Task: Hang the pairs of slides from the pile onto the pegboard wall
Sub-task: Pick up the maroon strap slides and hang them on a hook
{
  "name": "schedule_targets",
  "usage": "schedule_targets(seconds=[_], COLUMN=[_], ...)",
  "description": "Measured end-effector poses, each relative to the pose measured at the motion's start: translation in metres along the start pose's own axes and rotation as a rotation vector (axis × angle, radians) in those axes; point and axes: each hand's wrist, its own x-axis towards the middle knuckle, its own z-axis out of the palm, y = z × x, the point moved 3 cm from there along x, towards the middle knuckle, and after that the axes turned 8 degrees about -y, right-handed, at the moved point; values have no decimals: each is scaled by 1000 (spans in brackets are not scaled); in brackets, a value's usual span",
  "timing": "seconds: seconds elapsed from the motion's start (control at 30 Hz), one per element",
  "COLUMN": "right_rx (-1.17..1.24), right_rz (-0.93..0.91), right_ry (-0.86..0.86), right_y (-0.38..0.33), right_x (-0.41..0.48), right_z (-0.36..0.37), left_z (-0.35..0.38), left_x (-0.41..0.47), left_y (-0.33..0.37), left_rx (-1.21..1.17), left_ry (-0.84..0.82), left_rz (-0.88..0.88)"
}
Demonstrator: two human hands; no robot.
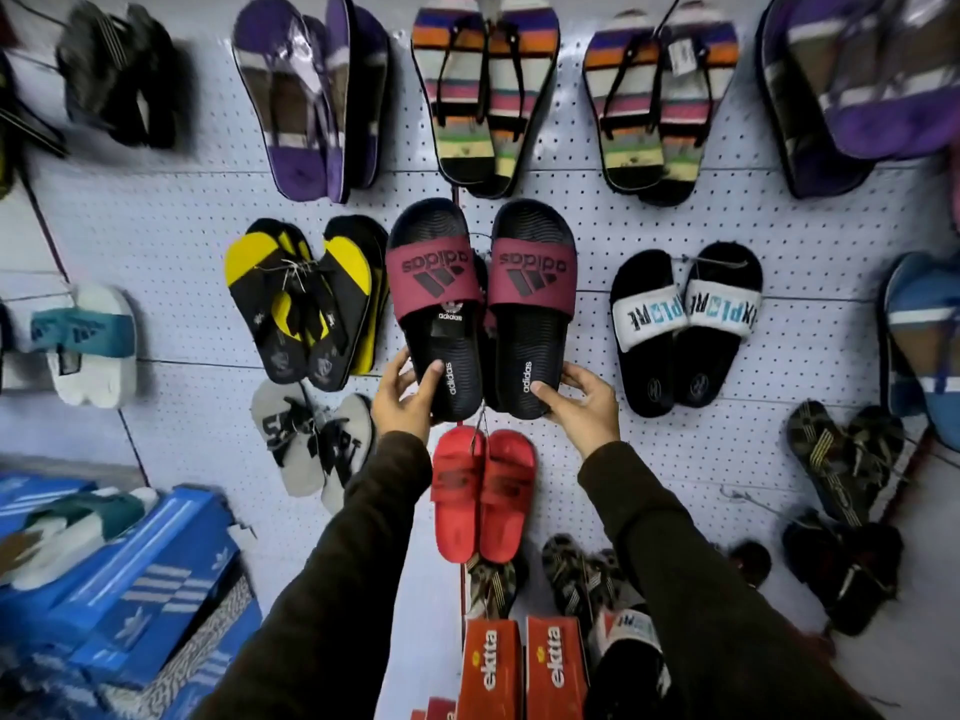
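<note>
Two hands [402,402] [584,407] grip maroon "adidas" slides [483,304] against pegboard [182,241].

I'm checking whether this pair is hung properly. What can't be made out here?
- Head view: the peg behind the maroon slides is hidden by the slides.
- The left hand and right hand cover both heels.
- The black pair at top left is blurred.
- The blue slide is cut off by the right edge.
</note>
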Motion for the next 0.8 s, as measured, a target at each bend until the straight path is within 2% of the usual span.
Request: schedule_targets(seconds=[0.1,0.27,0.57,0.8], right_rx=[-16,2,23,-12], right_rz=[-9,120,248,234], right_ry=[12,28,4,5], right_y=[-8,3,57,81], right_x=[20,43,46,43], right_z=[10,18,16,14], left_z=[-2,-6,-13,-17], left_x=[28,54,60,54], left_y=[18,21,-39,-72], left_rx=[25,113,66,-28], left_ry=[-7,-27,-89,-14], left_rz=[5,-76,-286,-263])
